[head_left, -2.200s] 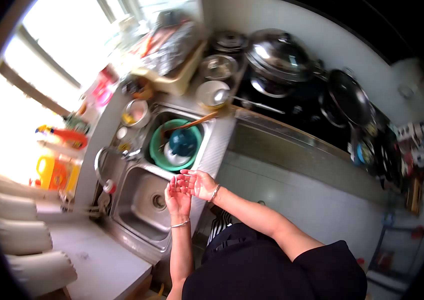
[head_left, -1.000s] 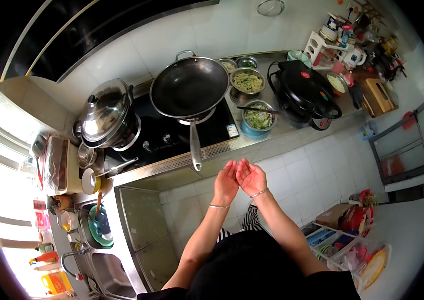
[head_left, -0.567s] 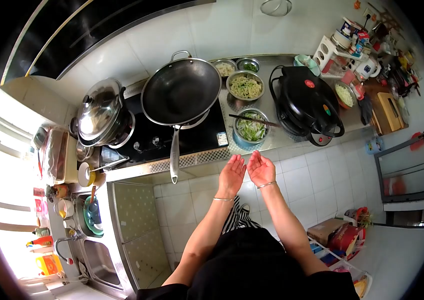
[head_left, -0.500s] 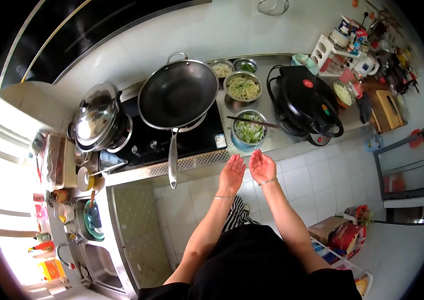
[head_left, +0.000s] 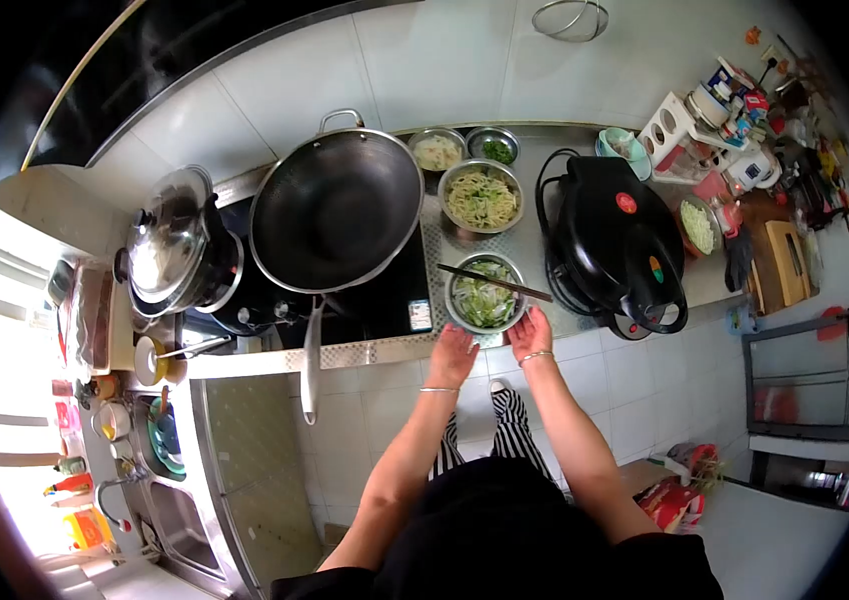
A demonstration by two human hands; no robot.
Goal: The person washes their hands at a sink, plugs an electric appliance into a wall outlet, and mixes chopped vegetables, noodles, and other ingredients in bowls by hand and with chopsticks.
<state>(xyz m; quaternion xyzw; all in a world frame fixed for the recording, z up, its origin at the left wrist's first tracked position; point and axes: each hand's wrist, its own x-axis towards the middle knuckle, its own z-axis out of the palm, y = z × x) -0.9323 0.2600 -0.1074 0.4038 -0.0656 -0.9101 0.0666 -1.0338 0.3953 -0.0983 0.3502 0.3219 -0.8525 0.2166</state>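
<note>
A metal bowl of chopped pale-green vegetables stands at the counter's front edge. Dark chopsticks lie across its rim. My left hand is just below the bowl's left front, palm up with the fingers stretched out. At the bowl's right front is my right hand, fingers extended beside the rim; whether they touch it I cannot tell. Both hands look empty. Behind this bowl sits a larger metal bowl of shredded greenish-yellow food.
A wok rests on the black cooktop, its handle jutting past the front edge. To its left is a lidded pot. A black electric griddle stands right of the bowls. Small bowls of white pieces and chopped greens are behind.
My hands have moved forward to the vegetable bowl and slightly further apart. The view has shifted, and the body stands closer to the counter. The bowls and wok appear unmoved on the counter.
</note>
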